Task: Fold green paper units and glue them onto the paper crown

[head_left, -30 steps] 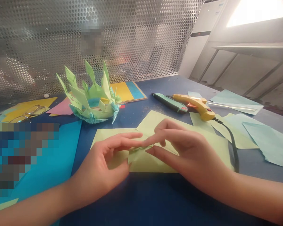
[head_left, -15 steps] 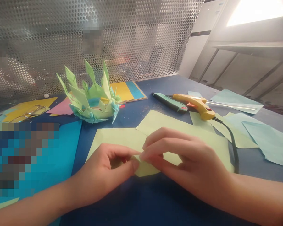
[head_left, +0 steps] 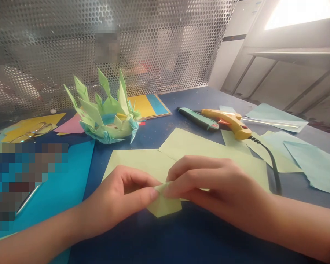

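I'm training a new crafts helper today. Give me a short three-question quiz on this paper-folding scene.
1. True or false: both hands pinch the small folded green piece.
2. Which tool lies nearer the right hand: A) yellow glue gun B) scissors?
3. What colour is the table?

Key: 1 true; 2 A; 3 dark blue. The left hand is the other pinching hand.

Head camera looks forward and down, close over the table.
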`<act>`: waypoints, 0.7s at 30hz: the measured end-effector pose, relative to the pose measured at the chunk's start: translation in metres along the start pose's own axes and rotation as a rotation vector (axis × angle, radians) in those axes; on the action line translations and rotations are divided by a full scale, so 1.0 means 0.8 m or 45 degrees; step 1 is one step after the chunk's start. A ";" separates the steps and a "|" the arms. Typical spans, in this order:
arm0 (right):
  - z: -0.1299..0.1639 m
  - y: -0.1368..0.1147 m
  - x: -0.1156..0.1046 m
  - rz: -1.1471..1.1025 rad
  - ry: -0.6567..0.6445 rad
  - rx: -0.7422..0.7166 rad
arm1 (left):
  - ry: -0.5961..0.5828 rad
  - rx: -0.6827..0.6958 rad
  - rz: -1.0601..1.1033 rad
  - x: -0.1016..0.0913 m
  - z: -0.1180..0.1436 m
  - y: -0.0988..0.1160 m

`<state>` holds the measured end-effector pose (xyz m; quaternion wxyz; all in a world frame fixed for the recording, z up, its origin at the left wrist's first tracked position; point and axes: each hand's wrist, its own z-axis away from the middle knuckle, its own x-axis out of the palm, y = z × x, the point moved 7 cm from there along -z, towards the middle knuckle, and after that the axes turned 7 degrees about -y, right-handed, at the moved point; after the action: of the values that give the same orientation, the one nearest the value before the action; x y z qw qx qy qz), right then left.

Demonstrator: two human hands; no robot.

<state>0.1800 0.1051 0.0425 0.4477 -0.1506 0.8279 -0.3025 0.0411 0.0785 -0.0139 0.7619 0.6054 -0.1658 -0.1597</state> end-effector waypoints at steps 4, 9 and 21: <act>-0.001 -0.001 0.000 -0.018 0.009 0.004 | -0.002 -0.033 -0.042 0.003 0.000 0.000; -0.002 0.000 -0.001 -0.134 0.045 0.012 | -0.030 0.021 -0.151 0.003 0.000 0.006; -0.002 0.022 0.017 -0.521 -0.103 0.298 | -0.069 -0.029 -0.194 0.003 -0.001 0.000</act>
<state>0.1711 0.1122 0.0231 0.4243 -0.2744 0.7206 -0.4747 0.0433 0.0779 -0.0141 0.7496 0.6032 -0.1380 -0.2352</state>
